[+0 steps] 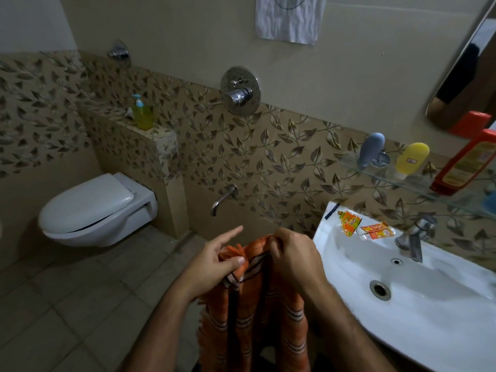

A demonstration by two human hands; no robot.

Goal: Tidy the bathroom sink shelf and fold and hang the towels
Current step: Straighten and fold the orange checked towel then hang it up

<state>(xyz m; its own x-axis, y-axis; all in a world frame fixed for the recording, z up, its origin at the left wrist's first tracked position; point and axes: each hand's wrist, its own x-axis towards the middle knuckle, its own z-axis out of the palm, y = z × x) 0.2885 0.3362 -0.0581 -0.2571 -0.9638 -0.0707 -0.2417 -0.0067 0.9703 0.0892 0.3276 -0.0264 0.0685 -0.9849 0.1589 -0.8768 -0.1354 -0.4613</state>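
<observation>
An orange striped towel (249, 315) with a fringed edge hangs down in front of me, left of the sink. My left hand (214, 267) pinches its upper left corner under the thumb, with the forefinger stretched out. My right hand (292, 256) grips the upper right edge with curled fingers. A white towel (290, 20) hangs on the wall above. The glass shelf (418, 181) over the sink carries a grey bottle (370, 149), a yellow bottle (412, 159) and a red-orange bottle (467, 165).
The white sink (429, 304) with its tap (416, 237) is at the right; two orange sachets (365, 226) lie on its back rim. A toilet (94, 208) is at the left, a soap dispenser (141, 114) on the ledge above it. A mirror (461, 84) hangs at the far right.
</observation>
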